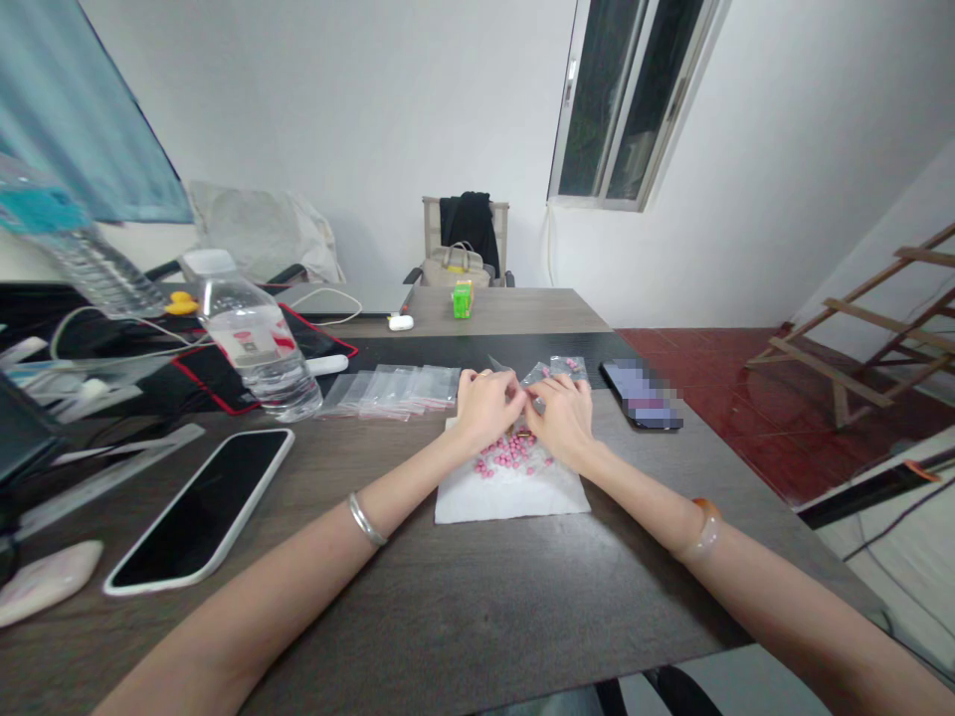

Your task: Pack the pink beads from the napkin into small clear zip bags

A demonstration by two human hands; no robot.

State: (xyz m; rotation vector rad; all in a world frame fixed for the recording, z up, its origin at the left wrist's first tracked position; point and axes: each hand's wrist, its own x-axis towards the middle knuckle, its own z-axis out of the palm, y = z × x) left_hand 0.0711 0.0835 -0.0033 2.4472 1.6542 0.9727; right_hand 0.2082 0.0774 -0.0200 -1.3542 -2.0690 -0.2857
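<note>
My left hand (488, 406) and my right hand (561, 413) meet over a white paper sheet (514, 505), fingers bent and thumbs nearly touching. Both are closed in a pinch on what looks like a small clear plastic bag, mostly hidden by the fingers. Just below them, many small pink beads (511, 452) lie loose on the sheet. Behind my right hand sits a clear bag with pink beads (567, 365) in it. Flat clear zip bags (403, 388) lie overlapped in a row, to the left of my left hand.
On the left stand a water bottle (258, 343) and a tilted larger bottle (90, 254), near a white-cased phone (201, 512). Another phone (640, 394) lies to the right near the table's edge. Farther back are a green box (463, 299) and a white earphone case (401, 323).
</note>
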